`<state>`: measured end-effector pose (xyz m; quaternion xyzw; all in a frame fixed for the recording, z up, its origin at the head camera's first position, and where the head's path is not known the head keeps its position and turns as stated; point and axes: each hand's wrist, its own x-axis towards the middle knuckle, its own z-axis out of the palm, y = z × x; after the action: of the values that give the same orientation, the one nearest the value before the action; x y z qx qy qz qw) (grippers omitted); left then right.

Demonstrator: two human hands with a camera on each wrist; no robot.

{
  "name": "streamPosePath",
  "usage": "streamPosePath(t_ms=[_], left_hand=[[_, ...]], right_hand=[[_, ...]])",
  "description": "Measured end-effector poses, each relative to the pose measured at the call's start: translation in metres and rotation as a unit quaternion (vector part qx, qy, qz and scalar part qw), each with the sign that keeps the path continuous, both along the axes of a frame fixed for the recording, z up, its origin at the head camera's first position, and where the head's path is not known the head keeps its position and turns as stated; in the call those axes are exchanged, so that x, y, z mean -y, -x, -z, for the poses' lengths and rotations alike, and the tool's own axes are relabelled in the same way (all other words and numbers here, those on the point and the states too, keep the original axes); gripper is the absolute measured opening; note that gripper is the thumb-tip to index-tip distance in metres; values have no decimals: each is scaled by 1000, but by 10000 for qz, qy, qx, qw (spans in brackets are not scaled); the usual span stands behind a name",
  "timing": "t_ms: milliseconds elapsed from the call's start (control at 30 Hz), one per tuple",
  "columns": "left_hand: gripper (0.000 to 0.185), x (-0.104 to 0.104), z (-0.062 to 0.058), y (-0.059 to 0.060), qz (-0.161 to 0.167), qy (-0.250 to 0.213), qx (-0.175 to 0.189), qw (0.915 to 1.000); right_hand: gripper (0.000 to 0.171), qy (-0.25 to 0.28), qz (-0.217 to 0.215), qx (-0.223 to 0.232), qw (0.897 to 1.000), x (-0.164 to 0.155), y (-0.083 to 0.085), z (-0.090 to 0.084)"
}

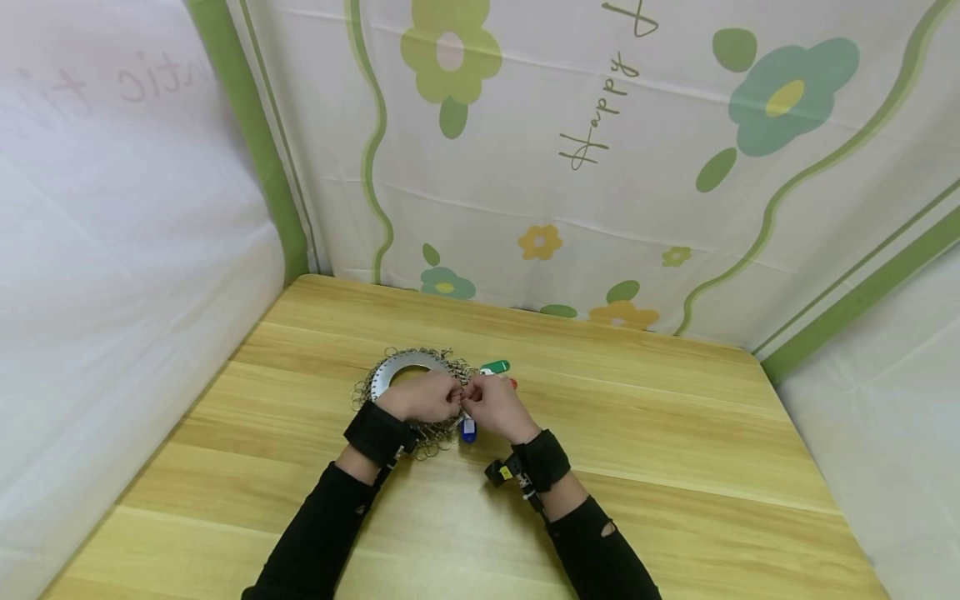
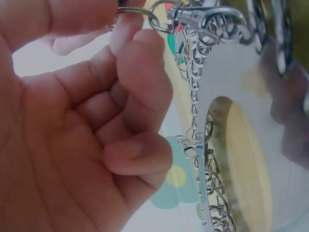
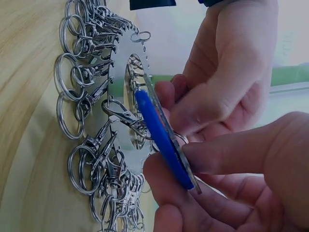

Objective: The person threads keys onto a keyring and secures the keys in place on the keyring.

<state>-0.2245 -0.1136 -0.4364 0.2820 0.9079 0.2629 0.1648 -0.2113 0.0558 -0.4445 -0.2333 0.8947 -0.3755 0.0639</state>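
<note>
Above my wooden table (image 1: 675,433), the flowered cloth backdrop (image 1: 600,167) carries the word "Happy" in thin green script, slanting upward just left of the big teal flower (image 1: 795,93). More script begins above it but is cut off at the top edge. On the white cloth (image 1: 112,208) left of the table, faint pink mirrored letters show through; I cannot read them.

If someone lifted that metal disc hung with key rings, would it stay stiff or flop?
The metal disc looks flat and rigid, so probably stiff. Its key rings hang on loose clasps, so they would likely dangle, swing and jingle. All metal, it seems heavy.
</note>
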Motion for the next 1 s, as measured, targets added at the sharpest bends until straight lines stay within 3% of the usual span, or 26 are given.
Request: streamPosePath(t_ms=[300,1000], left_hand=[[27,2,-2,0,248,-141,-117,9995],[28,0,-1,-2,216,69,-177,9996]], right_hand=[[8,-21,180,110,9998,1,0,0],[11,-133,31,-38,9999,0,-1,0]])
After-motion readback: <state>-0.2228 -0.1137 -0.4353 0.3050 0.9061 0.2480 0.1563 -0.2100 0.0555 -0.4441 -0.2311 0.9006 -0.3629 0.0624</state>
